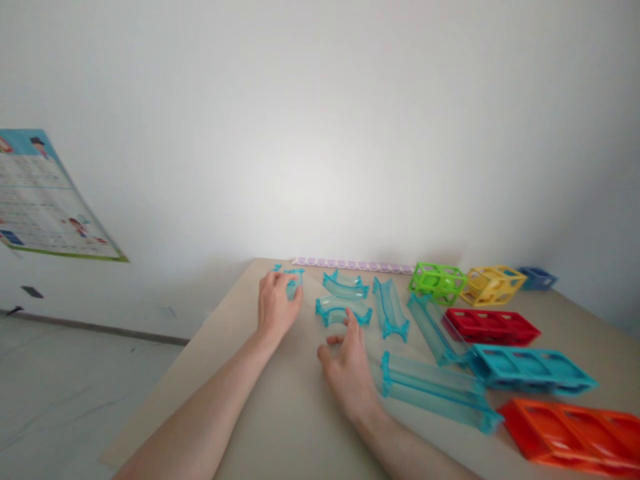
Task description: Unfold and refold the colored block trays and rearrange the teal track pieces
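At the far left of the table, my left hand (278, 301) has its thumb and fingers curled around a small translucent blue track piece (294, 285), which it partly hides. My right hand (349, 363) is open, thumb and fingers apart. It hovers low over the table, its fingertips by a curved translucent blue track piece (344, 311). Behind that lies another curved piece (345, 287). To the right, straight translucent channels rest on the table: one upright in view (391, 308), one slanted (436, 330), and a longer one (435, 388) beside my right wrist.
Along the right stand a green frame block (438, 283), a yellow one (494, 285) and a dark blue one (537, 278). Nearer are long red (493, 327), teal (535, 369) and orange (575, 433) frames. A patterned strip (353, 265) runs along the table's back edge, against the wall.
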Demonstrator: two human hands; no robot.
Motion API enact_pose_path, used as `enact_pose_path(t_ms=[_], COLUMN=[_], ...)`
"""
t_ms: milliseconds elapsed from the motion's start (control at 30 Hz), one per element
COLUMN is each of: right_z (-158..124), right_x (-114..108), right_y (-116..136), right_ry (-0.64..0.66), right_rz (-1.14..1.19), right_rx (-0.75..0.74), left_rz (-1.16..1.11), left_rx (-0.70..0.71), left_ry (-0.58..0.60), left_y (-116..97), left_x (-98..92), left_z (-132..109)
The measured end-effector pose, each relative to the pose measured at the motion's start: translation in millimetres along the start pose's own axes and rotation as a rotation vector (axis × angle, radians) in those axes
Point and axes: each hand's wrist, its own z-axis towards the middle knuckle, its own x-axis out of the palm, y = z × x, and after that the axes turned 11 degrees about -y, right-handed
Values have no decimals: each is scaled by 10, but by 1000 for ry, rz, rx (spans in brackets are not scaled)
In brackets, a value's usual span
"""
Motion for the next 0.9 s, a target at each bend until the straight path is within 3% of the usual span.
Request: enact_pose_path(t_ms=[67,267,567,733,900], right_z=[-3,-14,-21,36,59], right_x=[-4,-16,-25,-28,-26], right_y=[2,51,94,51,17], right_ry=[-2,31,129,162,167], right_rz=[-5,14,39,34,57], right_rx=[-27,-92,-84,20,32], left_rz=[65,15,136,161,43], left_rx=[-32,-22,-30,-51,-128], left_ry=[10,292,350,441,434], left_y=[139,380,276,319,315], left_x=[11,135,27,-1,-20], left_z=[73,103,123,114,111])
